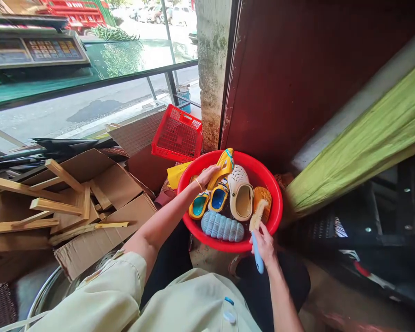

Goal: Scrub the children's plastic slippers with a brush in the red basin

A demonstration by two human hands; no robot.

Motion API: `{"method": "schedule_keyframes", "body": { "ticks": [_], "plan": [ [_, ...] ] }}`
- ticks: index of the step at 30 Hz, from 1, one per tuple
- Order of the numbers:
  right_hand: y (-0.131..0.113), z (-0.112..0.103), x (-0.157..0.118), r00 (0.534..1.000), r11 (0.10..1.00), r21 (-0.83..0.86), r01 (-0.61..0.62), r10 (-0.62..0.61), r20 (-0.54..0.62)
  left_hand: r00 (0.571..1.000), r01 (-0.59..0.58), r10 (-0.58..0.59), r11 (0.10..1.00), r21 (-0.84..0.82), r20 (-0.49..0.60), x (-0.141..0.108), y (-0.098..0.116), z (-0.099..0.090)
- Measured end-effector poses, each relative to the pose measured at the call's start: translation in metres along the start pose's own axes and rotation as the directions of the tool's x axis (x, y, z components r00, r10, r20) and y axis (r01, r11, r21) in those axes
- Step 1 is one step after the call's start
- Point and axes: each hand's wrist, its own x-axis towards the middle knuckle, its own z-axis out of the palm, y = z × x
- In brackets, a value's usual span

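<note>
A round red basin (278, 203) holds several shoes and some water. My left hand (207, 177) is closed on a yellow shoe (226, 161) at the basin's far side. In my right hand (264, 244) is a brush (257, 253) with a light blue handle and pale bristles, over the basin's right part. A beige clog (242, 198) lies in the middle, and left of it are a yellow shoe with a blue inside (218, 197) and one with a teal inside (198, 205). A light blue ridged sole (222, 227) faces up at the near side; an orange-brown sole (263, 196) is partly behind the brush.
Beyond the basin stands a red plastic crate (178, 133) by a concrete pillar (212, 69). Cardboard (124, 235) and wooden stools (69, 198) fill the left. A green cloth (363, 143) hangs at the right. Upper left are a glass-topped counter (124, 57) and a scale (51, 50).
</note>
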Motion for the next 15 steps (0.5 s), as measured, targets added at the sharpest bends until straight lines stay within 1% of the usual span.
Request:
{"method": "schedule_keyframes", "body": {
  "ticks": [1,2,3,4,6,8,10,12,13,14,15],
  "plan": [
    [0.0,0.003,-0.004,0.998,0.999,-0.031,0.027,-0.028,-0.048,0.995,0.091,-0.086,0.993,-0.081,0.057,-0.014,-0.011,-0.001],
    [-0.002,0.008,-0.009,0.994,0.996,-0.069,0.063,-0.068,-0.081,0.986,0.157,-0.146,0.977,-0.144,0.082,-0.028,-0.024,-0.002],
    [-0.004,0.014,-0.013,0.989,0.987,-0.115,0.109,-0.12,-0.09,0.979,0.2,-0.188,0.958,-0.204,0.079,-0.042,-0.037,-0.003],
    [-0.009,0.021,-0.017,0.981,0.972,-0.166,0.164,-0.178,-0.072,0.975,0.221,-0.213,0.943,-0.247,0.06,-0.054,-0.051,-0.004],
    [-0.022,0.039,-0.022,0.96,0.924,-0.265,0.274,-0.279,0.022,0.968,0.246,-0.247,0.919,-0.307,0.038,-0.075,-0.076,-0.005],
    [-0.04,0.057,-0.022,0.931,0.867,-0.339,0.364,-0.346,0.114,0.959,0.278,-0.28,0.901,-0.332,0.042,-0.091,-0.096,-0.006],
    [-0.058,0.07,-0.017,0.89,0.806,-0.378,0.455,-0.424,0.168,0.955,0.294,-0.291,0.896,-0.334,0.06,-0.101,-0.107,-0.007],
    [-0.071,0.072,-0.01,0.841,0.735,-0.411,0.539,-0.488,0.231,0.961,0.276,-0.269,0.902,-0.331,0.067,-0.106,-0.112,-0.009],
    [-0.075,0.068,-0.006,0.827,0.705,-0.433,0.562,-0.493,0.27,0.965,0.259,-0.254,0.907,-0.333,0.06,-0.107,-0.113,-0.01],
    [-0.075,0.061,-0.004,0.827,0.687,-0.461,0.562,-0.473,0.304,0.969,0.244,-0.242,0.909,-0.338,0.049,-0.107,-0.112,-0.012],
    [-0.074,0.052,-0.002,0.839,0.686,-0.484,0.544,-0.436,0.326,0.971,0.236,-0.238,0.909,-0.343,0.038,-0.106,-0.111,-0.013]
  ]
}}
